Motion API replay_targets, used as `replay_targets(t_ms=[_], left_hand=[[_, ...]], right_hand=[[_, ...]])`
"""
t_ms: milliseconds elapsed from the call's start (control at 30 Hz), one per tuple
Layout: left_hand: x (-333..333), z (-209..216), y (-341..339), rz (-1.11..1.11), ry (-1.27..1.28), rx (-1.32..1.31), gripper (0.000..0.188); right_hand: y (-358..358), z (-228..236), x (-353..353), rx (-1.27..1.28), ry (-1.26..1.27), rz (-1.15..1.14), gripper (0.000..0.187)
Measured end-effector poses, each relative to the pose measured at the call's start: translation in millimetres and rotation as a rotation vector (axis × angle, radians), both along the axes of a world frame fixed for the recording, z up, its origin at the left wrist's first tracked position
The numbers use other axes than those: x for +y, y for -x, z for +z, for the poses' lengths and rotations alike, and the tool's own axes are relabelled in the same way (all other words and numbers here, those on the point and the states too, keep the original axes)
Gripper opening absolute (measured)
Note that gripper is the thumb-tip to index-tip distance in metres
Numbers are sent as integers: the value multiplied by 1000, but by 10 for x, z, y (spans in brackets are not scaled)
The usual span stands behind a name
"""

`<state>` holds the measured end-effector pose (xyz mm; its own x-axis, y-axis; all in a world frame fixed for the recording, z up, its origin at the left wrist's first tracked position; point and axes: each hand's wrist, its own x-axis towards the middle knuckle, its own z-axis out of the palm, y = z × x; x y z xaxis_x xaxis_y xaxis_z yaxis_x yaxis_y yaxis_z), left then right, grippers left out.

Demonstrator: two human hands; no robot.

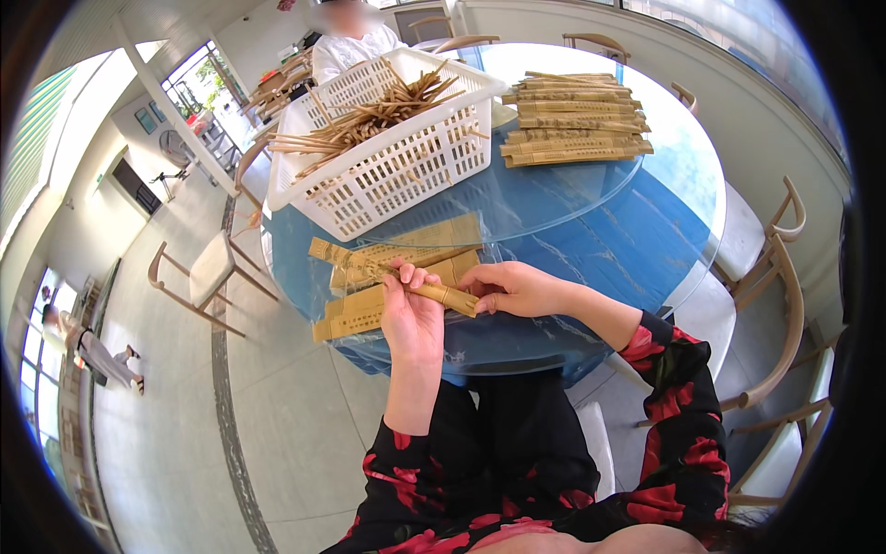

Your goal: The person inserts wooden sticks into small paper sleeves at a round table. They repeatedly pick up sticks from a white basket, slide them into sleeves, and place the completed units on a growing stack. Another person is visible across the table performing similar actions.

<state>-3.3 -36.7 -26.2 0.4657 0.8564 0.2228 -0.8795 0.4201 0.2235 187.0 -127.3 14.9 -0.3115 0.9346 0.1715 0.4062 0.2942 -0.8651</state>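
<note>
A narrow brown paper sleeve lies slantwise across my two hands above the near edge of the table. My left hand is palm up, its fingers curled round the sleeve's middle. At the sleeve's right end, my right hand has its thumb and fingers closed in a pinch. Whether anything is inside the sleeve I cannot tell. Beneath and beyond my hands, more flat printed paper sleeves lie overlapping on the table. Past them, a white slotted plastic basket holds a heap of thin brown wooden sticks.
A layered stack of brown paper sleeves sits on the round glass turntable at the far right. The blue table has wooden chairs around it. Another person is beyond the basket; someone else is far left.
</note>
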Motion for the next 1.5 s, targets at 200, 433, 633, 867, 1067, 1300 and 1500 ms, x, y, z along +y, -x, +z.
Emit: replay_targets(t_ms=[200,433,633,867,1067,1300,1500], left_hand=[[73,-19,-31,17,4,26,20],[93,-276,-27,20,-13,55,19],[35,-276,-32,75,-105,93,17],[-49,-220,-12,197,-127,217,19],[-76,-213,-52,225,-73,226,21],[-119,-146,-54,181,-120,267,19],[-189,-50,-124,197,-148,330,22]], right_hand=[[-73,-120,78,227,140,-6,21],[-83,-124,58,175,129,-18,19],[-29,-162,63,133,118,-113,15],[7,-130,64,45,99,-188,13],[-27,-62,40,156,146,-123,12],[-47,-95,24,85,109,-139,8],[-105,-188,92,98,37,-292,17]])
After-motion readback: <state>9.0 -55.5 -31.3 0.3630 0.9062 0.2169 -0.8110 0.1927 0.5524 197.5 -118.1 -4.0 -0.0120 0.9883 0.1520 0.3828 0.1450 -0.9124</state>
